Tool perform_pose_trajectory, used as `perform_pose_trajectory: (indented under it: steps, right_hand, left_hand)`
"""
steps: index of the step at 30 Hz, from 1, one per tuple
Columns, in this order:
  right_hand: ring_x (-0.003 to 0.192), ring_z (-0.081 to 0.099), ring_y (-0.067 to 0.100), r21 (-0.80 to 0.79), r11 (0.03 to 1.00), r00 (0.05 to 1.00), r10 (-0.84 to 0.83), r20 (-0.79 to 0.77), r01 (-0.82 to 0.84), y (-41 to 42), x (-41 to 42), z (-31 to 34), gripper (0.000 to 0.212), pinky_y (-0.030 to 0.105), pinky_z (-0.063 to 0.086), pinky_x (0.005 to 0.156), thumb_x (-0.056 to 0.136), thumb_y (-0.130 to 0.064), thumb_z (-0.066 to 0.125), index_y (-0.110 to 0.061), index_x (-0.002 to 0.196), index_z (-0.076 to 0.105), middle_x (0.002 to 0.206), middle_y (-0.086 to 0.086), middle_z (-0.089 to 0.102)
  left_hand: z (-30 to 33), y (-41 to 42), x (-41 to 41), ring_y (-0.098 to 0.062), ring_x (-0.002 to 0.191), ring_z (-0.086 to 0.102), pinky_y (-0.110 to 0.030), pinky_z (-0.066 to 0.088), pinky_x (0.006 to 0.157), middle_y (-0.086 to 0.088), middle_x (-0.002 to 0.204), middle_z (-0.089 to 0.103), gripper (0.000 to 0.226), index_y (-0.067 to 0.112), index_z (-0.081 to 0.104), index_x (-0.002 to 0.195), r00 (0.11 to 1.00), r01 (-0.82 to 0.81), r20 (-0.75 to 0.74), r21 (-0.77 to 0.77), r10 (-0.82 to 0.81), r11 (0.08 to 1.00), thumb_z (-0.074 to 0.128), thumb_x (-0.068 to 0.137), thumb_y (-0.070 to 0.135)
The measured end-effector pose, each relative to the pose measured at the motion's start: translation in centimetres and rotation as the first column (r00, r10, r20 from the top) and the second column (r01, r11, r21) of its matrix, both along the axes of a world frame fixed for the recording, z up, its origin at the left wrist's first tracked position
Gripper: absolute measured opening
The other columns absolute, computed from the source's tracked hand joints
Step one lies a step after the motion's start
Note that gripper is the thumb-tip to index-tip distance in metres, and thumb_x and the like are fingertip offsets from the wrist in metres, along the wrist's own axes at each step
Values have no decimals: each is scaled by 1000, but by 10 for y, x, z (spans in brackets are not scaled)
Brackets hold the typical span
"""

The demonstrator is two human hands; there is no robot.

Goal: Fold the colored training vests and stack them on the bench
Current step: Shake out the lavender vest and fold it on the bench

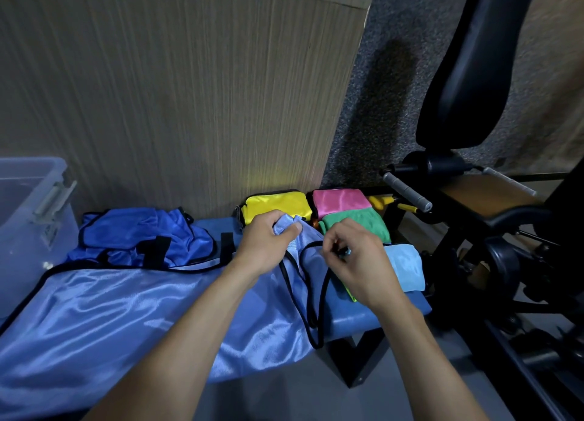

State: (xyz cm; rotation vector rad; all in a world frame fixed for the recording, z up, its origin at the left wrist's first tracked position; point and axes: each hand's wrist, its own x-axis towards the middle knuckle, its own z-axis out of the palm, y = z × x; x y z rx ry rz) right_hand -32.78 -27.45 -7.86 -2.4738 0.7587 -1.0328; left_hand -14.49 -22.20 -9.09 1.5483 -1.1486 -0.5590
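- Left hand (268, 245): fingers and thumb curled round a bunched shoulder of the light blue vest (110, 319), gripping it just in front of the folded yellow vest (278, 204).
- Right hand (357, 262): fingertips pinched together on the vest's black-trimmed strap (319, 294), beside the left hand.
- The light blue vest lies spread flat along the blue bench (363, 319), body trailing left, edge hanging over the front.
- Folded pink vest (339, 199), green vest (357, 223) and pale blue vest (407, 265) sit at the bench's right end.
- Darker blue vest (142, 237) lies crumpled behind, near a clear plastic bin (28, 205).
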Motion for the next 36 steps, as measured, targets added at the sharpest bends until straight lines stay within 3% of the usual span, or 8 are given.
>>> perform_pose_trajectory:
  steps: [5, 8, 19, 24, 27, 29, 31, 36]
  right_hand:
    - [70, 50, 17, -29, 998, 998, -52, -18, 52, -1, -1, 0, 29, 38, 48, 61, 81, 2, 69, -24, 85, 57, 79, -9, 49]
    - [70, 48, 15, -26, 999, 998, -34, -46, 33, -1, -2, 0, 32, 31, 46, 60, 82, -7, 75, -27, 105, 63, 79, -12, 43]
    - [74, 52, 17, -99, 995, 998, 20, -58, -25, 5, 2, 4, 29, 29, 41, 60, 80, 8, 58, -20, 87, 57, 89, -9, 46]
    - [73, 54, 17, 140, 989, 999, 32, 40, -38, 6, 2, 5, 27, 35, 45, 64, 83, 7, 56, -20, 75, 56, 84, -3, 54]
    - [68, 54, 15, 320, 946, 975, -108, 196, 41, 8, 11, 3, 17, 27, 43, 60, 93, -20, 67, -18, 81, 55, 76, -1, 59]
    - [62, 54, 15, 321, 942, 985, -138, 100, 99, 7, 16, -1, 28, 28, 43, 57, 92, -44, 71, -19, 86, 60, 73, 2, 62]
    - [57, 49, 16, 316, 939, 990, -138, -10, 135, 5, 19, -8, 27, 34, 40, 56, 94, -39, 69, -15, 82, 63, 68, 6, 61]
    - [60, 49, 18, 556, 808, 953, -290, 86, 196, -9, 17, -13, 25, 48, 50, 64, 86, -26, 62, -4, 74, 61, 65, 17, 58]
  left_hand:
    - [0, 0, 0, -13, 54, 25, -30, 21, 52, 8, 57, 29, 40, 17, 39, 69, 999, -38, -23, 5, 38, 999, 66, 97, 29]
    - [2, 2, 1, -14, 55, 27, -31, 22, 55, 6, 60, 31, 38, 18, 41, 70, 1000, -5, -21, 10, 5, 1000, 65, 97, 30]
    - [4, 4, 0, -14, 55, 27, -30, 23, 56, 9, 57, 32, 36, 16, 44, 71, 998, 5, -60, 41, -3, 999, 65, 97, 29]
    - [2, 2, 0, -16, 57, 27, -32, 23, 56, 2, 62, 31, 39, 11, 42, 73, 1000, 0, -2, 10, 0, 1000, 65, 97, 31]
    - [3, 2, -5, -17, 59, 33, -33, 27, 55, -14, 66, 42, 33, 2, 52, 83, 995, 29, 98, -8, -28, 1000, 65, 97, 30]
    - [3, 4, -8, -17, 61, 42, -33, 35, 57, -18, 77, 58, 21, 6, 62, 89, 990, 36, 134, -11, -34, 999, 66, 96, 25]
    - [3, 6, -7, -16, 74, 55, -28, 44, 64, -3, 86, 66, 9, 16, 68, 101, 991, 43, 130, -9, -42, 999, 69, 94, 22]
    - [3, 12, -2, -11, 98, 62, -13, 44, 77, 7, 108, 65, 64, 32, 51, 144, 995, -29, 93, -12, 30, 1000, 78, 87, 17]
